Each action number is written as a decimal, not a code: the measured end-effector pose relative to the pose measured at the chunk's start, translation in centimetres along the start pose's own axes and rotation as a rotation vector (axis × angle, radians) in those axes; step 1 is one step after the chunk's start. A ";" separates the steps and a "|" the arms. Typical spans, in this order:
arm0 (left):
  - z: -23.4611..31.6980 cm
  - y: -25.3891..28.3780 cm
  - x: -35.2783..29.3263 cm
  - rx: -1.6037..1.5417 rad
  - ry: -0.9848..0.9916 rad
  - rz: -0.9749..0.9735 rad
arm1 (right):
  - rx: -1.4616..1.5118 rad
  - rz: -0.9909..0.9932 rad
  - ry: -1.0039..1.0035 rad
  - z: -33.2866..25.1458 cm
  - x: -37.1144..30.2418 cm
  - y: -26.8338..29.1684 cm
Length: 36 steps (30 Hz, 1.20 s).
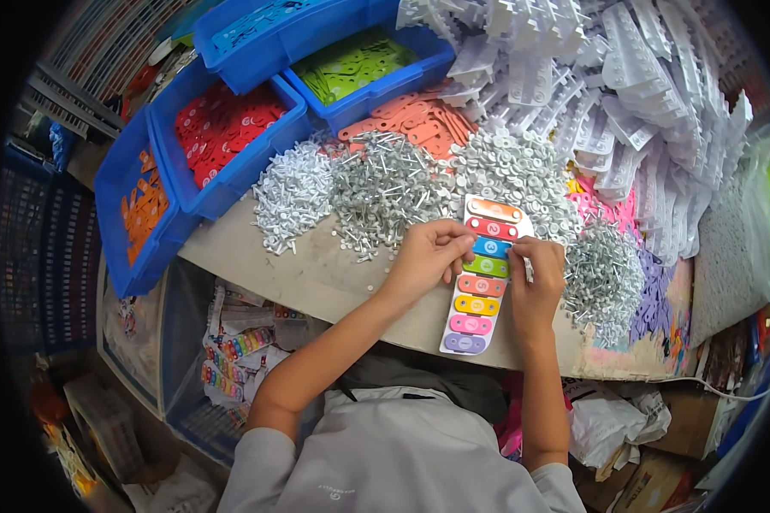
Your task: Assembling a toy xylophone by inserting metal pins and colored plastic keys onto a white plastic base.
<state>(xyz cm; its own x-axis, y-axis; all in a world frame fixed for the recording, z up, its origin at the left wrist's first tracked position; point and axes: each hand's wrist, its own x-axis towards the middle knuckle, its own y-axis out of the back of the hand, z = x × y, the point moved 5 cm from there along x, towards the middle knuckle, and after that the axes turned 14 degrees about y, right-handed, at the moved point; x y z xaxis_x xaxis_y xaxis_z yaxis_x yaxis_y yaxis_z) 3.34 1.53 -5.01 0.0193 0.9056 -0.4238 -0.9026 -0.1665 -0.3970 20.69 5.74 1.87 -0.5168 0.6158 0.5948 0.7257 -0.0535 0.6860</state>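
Note:
A toy xylophone with a white base and a row of differently coloured bars lies on the table in front of me, its far end tipped slightly right. My left hand is at the left end of the blue bar, thumb and fingertips pinched together. At that bar's right end, my right hand has its thumb and forefinger closed in a pinch. Whatever small piece either pinch holds is hidden. Round fasteners show on the orange and red bars at the far end.
Beyond my hands lie heaps of white plastic pins, metal pins and white caps; more metal pins lie right. Blue bins of coloured bars stand at the left. White xylophone bases are piled at the far right.

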 end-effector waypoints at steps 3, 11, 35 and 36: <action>0.1 0.3 0.4 0.032 0.029 -0.003 | -0.045 0.006 0.079 -0.4 0.6 0.3; 2.1 0.7 1.1 0.389 0.222 0.047 | 0.458 -0.239 -0.538 5.9 -0.3 -0.7; 2.1 0.3 2.2 0.406 0.251 -0.032 | 0.432 -0.752 -0.633 5.2 2.1 -1.3; 2.2 0.5 2.2 0.481 0.231 -0.013 | 0.429 -0.737 -0.619 5.3 1.8 -1.3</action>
<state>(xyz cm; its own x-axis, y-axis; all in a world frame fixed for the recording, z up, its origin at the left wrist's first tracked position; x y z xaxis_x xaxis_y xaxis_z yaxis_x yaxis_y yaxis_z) 1.98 4.28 -4.32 0.0775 0.7880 -0.6108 -0.9958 0.0911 -0.0088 21.19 11.11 -0.17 -0.6616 0.6828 -0.3098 0.4885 0.7060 0.5128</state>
